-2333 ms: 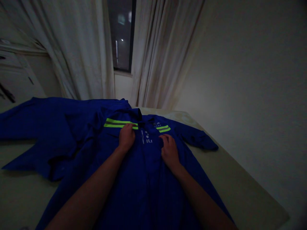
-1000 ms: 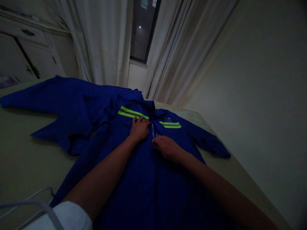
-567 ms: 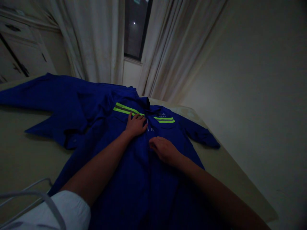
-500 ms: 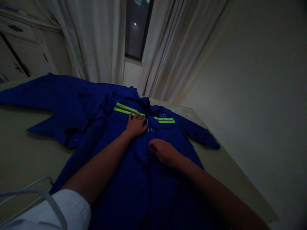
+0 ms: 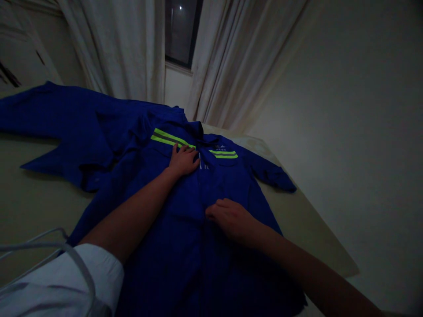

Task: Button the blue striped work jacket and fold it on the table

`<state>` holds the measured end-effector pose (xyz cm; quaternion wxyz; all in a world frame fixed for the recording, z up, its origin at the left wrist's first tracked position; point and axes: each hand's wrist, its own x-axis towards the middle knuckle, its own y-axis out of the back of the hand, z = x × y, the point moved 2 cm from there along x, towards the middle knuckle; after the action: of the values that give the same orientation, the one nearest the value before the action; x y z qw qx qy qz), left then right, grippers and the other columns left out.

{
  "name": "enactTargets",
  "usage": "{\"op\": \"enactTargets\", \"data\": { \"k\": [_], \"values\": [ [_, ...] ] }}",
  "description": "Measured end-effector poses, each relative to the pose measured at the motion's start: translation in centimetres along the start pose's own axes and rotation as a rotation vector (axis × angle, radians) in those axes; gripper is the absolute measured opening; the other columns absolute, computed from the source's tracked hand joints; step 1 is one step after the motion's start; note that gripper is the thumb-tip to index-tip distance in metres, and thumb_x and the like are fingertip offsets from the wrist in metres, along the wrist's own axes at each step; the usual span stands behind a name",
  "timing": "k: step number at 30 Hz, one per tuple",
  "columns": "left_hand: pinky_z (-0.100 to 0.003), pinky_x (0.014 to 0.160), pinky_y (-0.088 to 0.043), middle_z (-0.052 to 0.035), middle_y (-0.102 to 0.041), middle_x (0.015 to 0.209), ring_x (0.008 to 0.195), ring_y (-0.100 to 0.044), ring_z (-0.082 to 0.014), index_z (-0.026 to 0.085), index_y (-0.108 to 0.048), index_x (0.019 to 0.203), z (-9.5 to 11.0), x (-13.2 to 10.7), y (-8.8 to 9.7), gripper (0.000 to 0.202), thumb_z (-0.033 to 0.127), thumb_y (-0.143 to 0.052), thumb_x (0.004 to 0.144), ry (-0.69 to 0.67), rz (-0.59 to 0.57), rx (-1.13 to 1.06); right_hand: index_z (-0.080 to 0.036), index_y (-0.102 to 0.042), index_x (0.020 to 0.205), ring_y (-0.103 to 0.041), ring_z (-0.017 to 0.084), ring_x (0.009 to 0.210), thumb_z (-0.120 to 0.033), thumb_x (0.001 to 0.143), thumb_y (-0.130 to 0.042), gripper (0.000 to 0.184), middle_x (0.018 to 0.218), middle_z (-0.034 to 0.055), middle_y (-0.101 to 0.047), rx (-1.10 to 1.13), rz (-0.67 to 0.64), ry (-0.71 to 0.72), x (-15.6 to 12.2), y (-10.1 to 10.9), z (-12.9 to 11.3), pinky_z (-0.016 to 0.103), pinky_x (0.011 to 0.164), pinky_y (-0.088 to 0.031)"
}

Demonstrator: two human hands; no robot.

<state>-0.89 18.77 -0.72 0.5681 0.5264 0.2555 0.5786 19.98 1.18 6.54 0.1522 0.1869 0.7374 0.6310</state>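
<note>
A blue work jacket [image 5: 172, 246] with yellow-green and grey reflective strips across its chest lies spread, front up, on a pale, bed-like surface. My left hand [image 5: 183, 161] rests flat on the chest beside the front seam, fingers apart, its tips at the left reflective strip [image 5: 168, 138]. Lower down, my right hand [image 5: 228, 217] is closed at the jacket's front seam, thumb and fingers pinched together there. The fingertips hide exactly which bit of the front they hold. White lettering shows just right of my left hand.
Other blue clothing [image 5: 76, 114] lies bunched on the left, overlapping the jacket. A light cable [image 5: 77, 259] loops near my left sleeve. Curtains [image 5: 125, 48] and a narrow window [image 5: 181, 31] stand behind, with a wall [image 5: 357, 132] on the right.
My right hand has slid down the jacket's front, farther from my left hand, which stays flat on the chest. The view has tilted slightly downward.
</note>
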Motion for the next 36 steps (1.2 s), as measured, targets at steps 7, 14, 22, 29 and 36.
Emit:
{"op": "enactTargets", "data": {
  "k": [7,14,22,29,36],
  "values": [
    [-0.054,0.125,-0.015,-0.0101,-0.059,0.151,0.140,-0.051,-0.0308,0.024,-0.063,0.138,0.6,-0.4,0.4,0.052,0.051,-0.041,0.100,-0.037,-0.017,0.008,-0.019,-0.058,0.115,-0.058,0.020,0.088,-0.016,0.106,-0.043,0.018,0.097,0.0071,-0.069,-0.066,0.184,-0.011,1.4,-0.6,-0.4,0.031,0.080,-0.045],
    [-0.054,0.127,-0.010,-0.0144,-0.039,0.165,0.152,-0.037,-0.0304,0.015,-0.043,0.156,0.5,-0.6,-0.2,0.070,0.058,-0.032,0.101,-0.047,-0.161,0.029,-0.019,-0.058,0.111,-0.056,0.018,0.085,-0.009,0.105,-0.041,0.021,0.093,0.0043,-0.067,-0.040,-0.079,0.106,1.4,0.5,-1.3,0.028,0.078,-0.044],
    [-0.053,0.127,-0.010,-0.0140,-0.040,0.165,0.151,-0.038,-0.0311,0.015,-0.045,0.155,0.4,-0.4,0.0,0.070,0.058,-0.034,0.101,-0.047,-0.151,0.039,-0.021,-0.056,0.103,-0.055,0.017,0.082,-0.016,0.107,-0.047,0.011,0.086,0.0000,-0.069,0.015,-0.212,0.203,-0.8,1.0,-6.2,0.030,0.072,-0.040],
    [-0.052,0.125,-0.014,-0.0133,-0.052,0.157,0.144,-0.046,-0.0313,0.018,-0.053,0.147,0.5,-0.4,0.4,0.058,0.047,-0.041,0.099,-0.060,-0.088,0.029,-0.023,-0.054,0.097,-0.051,0.015,0.072,-0.020,0.102,-0.057,0.007,0.076,-0.0044,-0.066,0.084,-0.268,0.253,-4.5,0.6,-11.5,0.031,0.061,-0.035],
    [-0.043,0.100,-0.043,-0.0182,-0.072,0.110,0.111,-0.063,-0.0296,0.014,-0.071,0.105,3.3,-3.4,3.7,0.045,0.034,-0.031,0.104,-0.105,0.105,0.125,-0.021,-0.054,0.120,-0.058,0.017,0.086,-0.014,0.088,-0.065,0.034,0.096,0.0007,-0.071,0.196,-0.310,0.173,-5.6,0.4,-12.0,0.027,0.069,-0.037]
  ]
}}
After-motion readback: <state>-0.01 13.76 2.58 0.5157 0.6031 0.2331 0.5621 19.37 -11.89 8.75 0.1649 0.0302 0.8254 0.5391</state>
